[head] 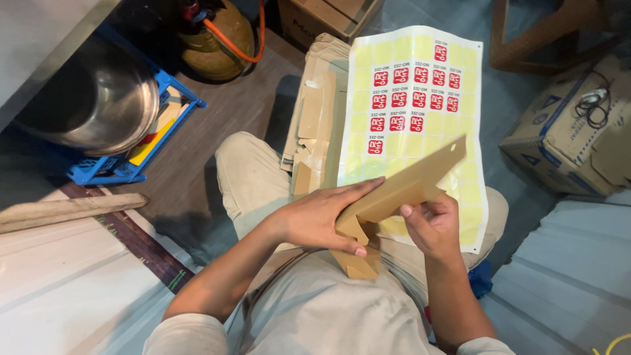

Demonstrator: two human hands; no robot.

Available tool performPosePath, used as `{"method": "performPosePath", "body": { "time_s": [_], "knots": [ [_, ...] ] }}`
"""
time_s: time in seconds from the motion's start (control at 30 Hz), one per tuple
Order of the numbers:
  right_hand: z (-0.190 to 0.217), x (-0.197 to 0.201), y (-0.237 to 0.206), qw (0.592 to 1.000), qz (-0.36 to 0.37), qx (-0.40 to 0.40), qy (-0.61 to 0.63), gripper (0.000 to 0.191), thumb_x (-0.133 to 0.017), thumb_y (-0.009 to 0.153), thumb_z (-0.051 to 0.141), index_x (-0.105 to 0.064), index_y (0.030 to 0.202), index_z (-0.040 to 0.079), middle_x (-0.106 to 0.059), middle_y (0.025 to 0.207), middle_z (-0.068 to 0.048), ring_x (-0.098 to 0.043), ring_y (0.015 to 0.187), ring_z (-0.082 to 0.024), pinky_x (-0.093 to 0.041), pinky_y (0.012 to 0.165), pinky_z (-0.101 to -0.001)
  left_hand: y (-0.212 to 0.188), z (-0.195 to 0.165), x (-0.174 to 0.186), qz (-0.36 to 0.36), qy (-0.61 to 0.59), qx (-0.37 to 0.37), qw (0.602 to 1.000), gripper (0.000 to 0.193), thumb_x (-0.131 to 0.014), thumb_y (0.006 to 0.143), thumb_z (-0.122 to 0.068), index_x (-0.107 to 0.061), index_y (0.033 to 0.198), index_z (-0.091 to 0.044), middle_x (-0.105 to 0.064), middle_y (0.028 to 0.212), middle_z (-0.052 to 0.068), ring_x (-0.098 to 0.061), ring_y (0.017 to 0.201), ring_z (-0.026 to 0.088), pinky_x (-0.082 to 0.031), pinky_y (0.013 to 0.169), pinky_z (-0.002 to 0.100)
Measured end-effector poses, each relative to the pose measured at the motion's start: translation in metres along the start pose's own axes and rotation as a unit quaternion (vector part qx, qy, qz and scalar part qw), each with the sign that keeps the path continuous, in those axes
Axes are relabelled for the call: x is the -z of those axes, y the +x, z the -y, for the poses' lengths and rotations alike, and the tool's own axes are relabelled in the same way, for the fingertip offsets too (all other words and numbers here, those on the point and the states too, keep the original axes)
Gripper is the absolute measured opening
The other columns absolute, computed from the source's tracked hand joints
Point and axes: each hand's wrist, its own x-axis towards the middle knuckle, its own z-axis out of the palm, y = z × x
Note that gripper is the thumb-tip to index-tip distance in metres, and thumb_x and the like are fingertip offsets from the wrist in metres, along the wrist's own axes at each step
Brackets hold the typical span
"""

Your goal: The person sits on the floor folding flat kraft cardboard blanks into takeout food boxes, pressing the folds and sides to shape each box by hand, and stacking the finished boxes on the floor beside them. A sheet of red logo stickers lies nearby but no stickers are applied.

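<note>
both hands (322, 220) (430, 227) grip a folded cardboard piece (401, 190) above the sticker sheet (411, 98).

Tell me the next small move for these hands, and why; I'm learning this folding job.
Probably press the flap flat: the left hand lies over the cardboard blank, thumb on a bent corner, while the right hand pinches its lower edge. The blank looks half folded, held above the sticker sheet.

I note a yellow label sheet (413, 125) lying over the lap, with red square stickers (411, 92) filling its upper rows. A stack of flat brown cartons (314, 125) lies just left of it. A blue-striped cardboard box (572, 135) stands at right, and another brown box (328, 16) sits at the top edge.
</note>
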Motion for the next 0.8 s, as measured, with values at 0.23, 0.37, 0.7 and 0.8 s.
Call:
{"method": "performPosePath", "body": {
  "time_s": [0.23, 0.37, 0.7, 0.8],
  "knots": [
    [-0.003, -0.026, 0.016, 0.989, -0.094, 0.005, 0.115, 0.026, -0.064, 0.102, -0.001, -0.059, 0.128, -0.003, -0.069, 0.123, -0.016, -0.07, 0.111, -0.026, -0.058, 0.096, -0.0429, 0.0, 0.01, -0.01, -0.205, -0.066, -0.152, 0.965, 0.101, -0.082, 0.081, -0.058, -0.04, 0.162, -0.014, -0.051, 0.133, 0.018, -0.056, 0.127, 0.032, -0.047, 0.112, 0.038],
    [-0.005, -0.038, 0.013, 0.983, -0.118, -0.036, 0.138, 0.027, -0.064, 0.1, -0.001, -0.057, 0.126, 0.0, -0.069, 0.121, -0.013, -0.07, 0.109, -0.024, -0.059, 0.093, -0.0411, -0.002, 0.013, -0.009, -0.244, -0.033, -0.129, 0.96, 0.04, -0.079, 0.093, -0.037, -0.073, 0.124, -0.013, -0.055, 0.105, 0.007, -0.06, 0.1, 0.02, -0.052, 0.093, 0.031],
    [-0.02, -0.045, 0.0, 0.976, -0.1, -0.137, 0.136, 0.039, -0.065, 0.092, -0.002, -0.055, 0.13, 0.003, -0.067, 0.122, -0.012, -0.068, 0.114, -0.025, -0.058, 0.097, -0.0433, -0.007, 0.005, -0.007, -0.336, -0.039, -0.097, 0.936, 0.016, -0.084, 0.085, -0.014, -0.076, 0.097, -0.005, -0.062, 0.085, 0.003, -0.059, 0.072, 0.012, -0.049, 0.066, 0.027],
    [-0.022, -0.046, 0.0, 0.975, -0.085, -0.139, 0.15, 0.039, -0.065, 0.097, -0.002, -0.055, 0.135, 0.002, -0.066, 0.127, -0.013, -0.065, 0.118, -0.028, -0.054, 0.1, -0.0443, 0.0, 0.006, -0.018, -0.404, -0.028, -0.094, 0.909, 0.014, -0.085, 0.084, -0.009, -0.077, 0.094, -0.004, -0.062, 0.082, 0.003, -0.057, 0.069, 0.012, -0.048, 0.063, 0.026]
  ]
}}
